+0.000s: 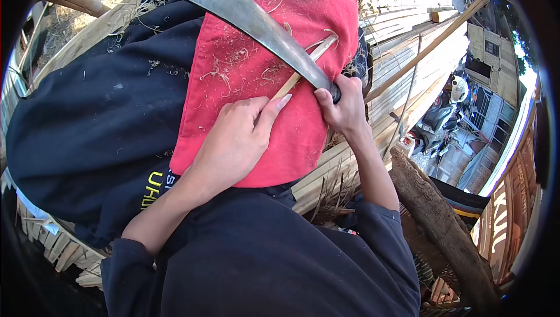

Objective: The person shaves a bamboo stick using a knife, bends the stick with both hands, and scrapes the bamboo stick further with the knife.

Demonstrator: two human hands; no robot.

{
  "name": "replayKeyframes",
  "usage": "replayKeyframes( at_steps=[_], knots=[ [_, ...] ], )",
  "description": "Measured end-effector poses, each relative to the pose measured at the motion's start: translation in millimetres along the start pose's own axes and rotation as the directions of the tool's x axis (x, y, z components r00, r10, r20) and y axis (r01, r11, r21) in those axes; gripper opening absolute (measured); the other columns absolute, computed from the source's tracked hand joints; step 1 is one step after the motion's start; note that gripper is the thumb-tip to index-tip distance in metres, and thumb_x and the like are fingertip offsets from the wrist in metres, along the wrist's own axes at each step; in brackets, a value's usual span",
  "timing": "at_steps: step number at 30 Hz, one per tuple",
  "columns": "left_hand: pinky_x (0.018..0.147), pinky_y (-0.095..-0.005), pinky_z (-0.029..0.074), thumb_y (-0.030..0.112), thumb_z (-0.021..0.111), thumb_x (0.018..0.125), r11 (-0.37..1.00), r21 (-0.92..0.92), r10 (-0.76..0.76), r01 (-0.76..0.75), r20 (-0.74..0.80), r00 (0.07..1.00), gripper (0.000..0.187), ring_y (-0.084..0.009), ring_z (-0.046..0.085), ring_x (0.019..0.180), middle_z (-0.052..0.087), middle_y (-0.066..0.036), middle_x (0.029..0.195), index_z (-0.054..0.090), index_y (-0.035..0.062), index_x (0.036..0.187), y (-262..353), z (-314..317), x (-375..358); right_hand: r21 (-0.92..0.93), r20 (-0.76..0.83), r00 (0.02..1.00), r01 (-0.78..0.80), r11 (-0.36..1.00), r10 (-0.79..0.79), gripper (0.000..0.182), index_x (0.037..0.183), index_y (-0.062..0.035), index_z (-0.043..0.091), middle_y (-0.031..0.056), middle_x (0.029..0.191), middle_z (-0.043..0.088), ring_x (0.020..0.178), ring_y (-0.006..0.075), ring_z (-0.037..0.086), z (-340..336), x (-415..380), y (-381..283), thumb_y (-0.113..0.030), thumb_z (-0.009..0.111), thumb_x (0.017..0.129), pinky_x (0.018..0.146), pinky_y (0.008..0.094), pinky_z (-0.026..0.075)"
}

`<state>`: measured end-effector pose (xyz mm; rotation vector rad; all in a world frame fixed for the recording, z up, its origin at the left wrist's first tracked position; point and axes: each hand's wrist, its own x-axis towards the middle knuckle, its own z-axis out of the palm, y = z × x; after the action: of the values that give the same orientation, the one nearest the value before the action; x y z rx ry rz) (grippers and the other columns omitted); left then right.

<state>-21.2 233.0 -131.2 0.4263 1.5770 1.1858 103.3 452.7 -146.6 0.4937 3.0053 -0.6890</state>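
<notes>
My right hand (344,106) is wrapped round the dark handle of a large curved knife (245,15), whose broad blade reaches up and left. Under the blade lies a thin pale strip of bamboo or wood (287,86), with a frayed far end. My left hand (242,127) grips the strip's near end, thumb stretched along it. The blade crosses the strip close to the knife handle. Beneath both is a red cloth (233,83) over my lap, scattered with fine curled shavings (236,55).
Dark trousers (105,107) cover my legs at the left. Pale split planks (402,54) lie at the right, with a pole (431,43) across them. A rough log (434,218) leans at the lower right. A parked motorbike (437,113) stands beyond, below.
</notes>
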Motion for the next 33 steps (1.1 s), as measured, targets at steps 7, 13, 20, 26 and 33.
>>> replayKeyframes(
  at_steps=[7,13,20,26,33],
  knots=[
    [0.065,-0.0462,0.040,0.024,0.042,0.105,0.976,0.196,0.115,-0.092,-0.108,0.988,0.035,-0.0413,0.053,0.062,0.053,-0.023,0.065,0.061,-0.0030,0.091,-19,5,-14,-0.084,-0.035,0.996,-0.087,0.993,0.084,0.060,0.060,0.0057,0.054,0.0261,0.054,0.049,0.055,0.0445,0.054,3,4,-6,-0.047,0.073,0.081,0.056,0.0476,0.042],
    [0.060,-0.0481,0.037,0.022,0.045,0.104,0.990,0.133,-0.043,0.047,-0.031,0.999,0.034,-0.0412,0.049,0.055,0.050,-0.023,0.061,0.056,-0.0036,0.084,-34,-1,-81,-0.033,-0.064,0.991,-0.116,0.993,0.114,0.067,0.064,0.0066,0.054,0.0275,0.059,0.050,0.061,0.0446,0.051,6,4,0,-0.055,0.060,0.089,0.061,0.0486,0.039],
    [0.062,-0.0509,0.040,0.019,0.040,0.104,0.976,0.121,0.187,-0.182,-0.032,0.982,0.036,-0.0434,0.054,0.061,0.050,-0.025,0.062,0.056,-0.0064,0.085,-18,10,-30,0.253,-0.052,0.999,0.006,0.968,0.008,0.075,0.065,0.0038,0.047,0.0183,0.052,0.038,0.046,0.0353,0.038,1,-4,4,-0.066,0.045,0.092,0.049,0.0432,0.030],
    [0.063,-0.0551,0.049,0.021,0.041,0.103,0.953,0.204,0.233,-0.222,-0.029,0.972,0.039,-0.0497,0.060,0.065,0.059,-0.031,0.068,0.060,-0.0082,0.085,-12,24,7,-0.113,0.011,0.999,-0.050,0.992,0.051,0.061,0.066,0.0021,0.054,0.0239,0.058,0.049,0.058,0.0429,0.051,-13,3,-7,-0.055,0.068,0.082,0.059,0.0462,0.040],
    [0.068,-0.0540,0.043,0.022,0.039,0.105,0.958,0.254,0.142,-0.135,-0.008,0.990,0.038,-0.0463,0.057,0.070,0.059,-0.028,0.074,0.060,-0.0061,0.092,-17,19,-5,-0.097,0.084,0.995,0.053,0.994,-0.045,0.064,0.058,0.0007,0.054,0.0203,0.048,0.047,0.050,0.0403,0.055,-7,11,15,-0.057,0.078,0.071,0.050,0.0438,0.045]
  ],
)
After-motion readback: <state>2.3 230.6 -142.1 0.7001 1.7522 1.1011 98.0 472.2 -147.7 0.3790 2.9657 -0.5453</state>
